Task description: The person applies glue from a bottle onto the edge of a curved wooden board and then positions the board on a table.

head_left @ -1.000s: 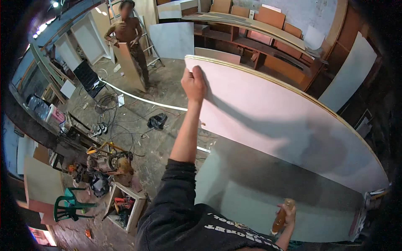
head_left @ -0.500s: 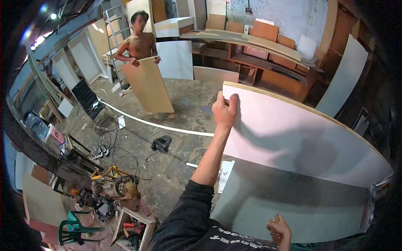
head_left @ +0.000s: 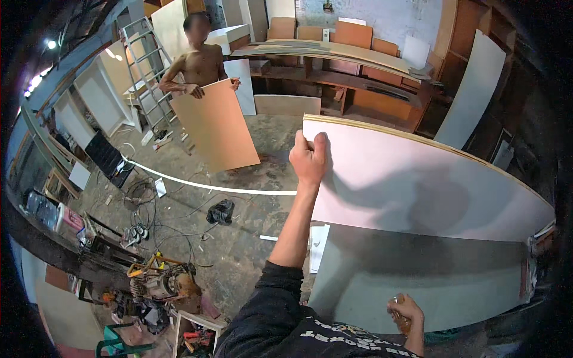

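My left hand [head_left: 309, 158] is closed on the left end of a long white board [head_left: 382, 179], thumb on its white face and fingers behind it. The board stands on its long edge, its pale plywood edge upward, along the far side of a grey-green panel [head_left: 352, 274]. My right hand [head_left: 409, 309] is low over this panel, closed around a small amber, see-through thing [head_left: 401, 322]; its exact kind cannot be made out. My arm's shadow falls on the white board.
A co-worker [head_left: 206, 62] stands beyond, holding a brown board [head_left: 215, 125] upright. Cables and a black plastic bag [head_left: 221, 212] lie on the floor. A yellow-framed machine [head_left: 164, 280], a green plastic chair [head_left: 122, 343] and a wooden box of tools [head_left: 200, 334] are at left.
The co-worker has come nearer, and the brown board's lower end has swung right. My view has shifted slightly right. Both my hands keep their grips.
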The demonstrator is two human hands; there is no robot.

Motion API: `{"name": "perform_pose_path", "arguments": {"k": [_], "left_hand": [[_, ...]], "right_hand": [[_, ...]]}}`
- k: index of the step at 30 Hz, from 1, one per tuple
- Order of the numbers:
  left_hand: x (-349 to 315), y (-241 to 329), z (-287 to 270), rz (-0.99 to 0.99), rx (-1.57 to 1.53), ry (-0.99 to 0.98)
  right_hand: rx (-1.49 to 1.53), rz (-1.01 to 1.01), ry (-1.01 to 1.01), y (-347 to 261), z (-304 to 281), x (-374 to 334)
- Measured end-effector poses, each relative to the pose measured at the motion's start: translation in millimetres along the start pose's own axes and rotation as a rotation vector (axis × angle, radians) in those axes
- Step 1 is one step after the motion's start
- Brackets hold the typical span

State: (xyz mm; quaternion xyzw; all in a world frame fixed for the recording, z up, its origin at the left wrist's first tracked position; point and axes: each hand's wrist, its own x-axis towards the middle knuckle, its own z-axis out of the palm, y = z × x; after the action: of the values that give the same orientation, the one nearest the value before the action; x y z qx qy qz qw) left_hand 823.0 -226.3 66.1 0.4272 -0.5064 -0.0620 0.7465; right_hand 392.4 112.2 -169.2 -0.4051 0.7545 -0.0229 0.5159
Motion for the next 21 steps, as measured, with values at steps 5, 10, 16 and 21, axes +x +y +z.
{"name": "perform_pose_path", "arguments": {"k": [5, 10, 16, 21], "left_hand": [[-1, -2, -8, 0.006, -0.03, 0.004], [-3, 7, 1, 0.022, -0.037, 0.022], [0, 4, -15, 0.021, 0.025, 0.011], [-1, 4, -5, 0.017, -0.005, 0.0]], "right_hand": [[-0.067, 0.006, 0.014, 6, 10, 9], [-0.184, 0.012, -0.029, 45, 9, 39], [-0.089, 0.052, -0.159, -19, 22, 4], [-0.231, 0.062, -0.028, -19, 28, -6]]}}
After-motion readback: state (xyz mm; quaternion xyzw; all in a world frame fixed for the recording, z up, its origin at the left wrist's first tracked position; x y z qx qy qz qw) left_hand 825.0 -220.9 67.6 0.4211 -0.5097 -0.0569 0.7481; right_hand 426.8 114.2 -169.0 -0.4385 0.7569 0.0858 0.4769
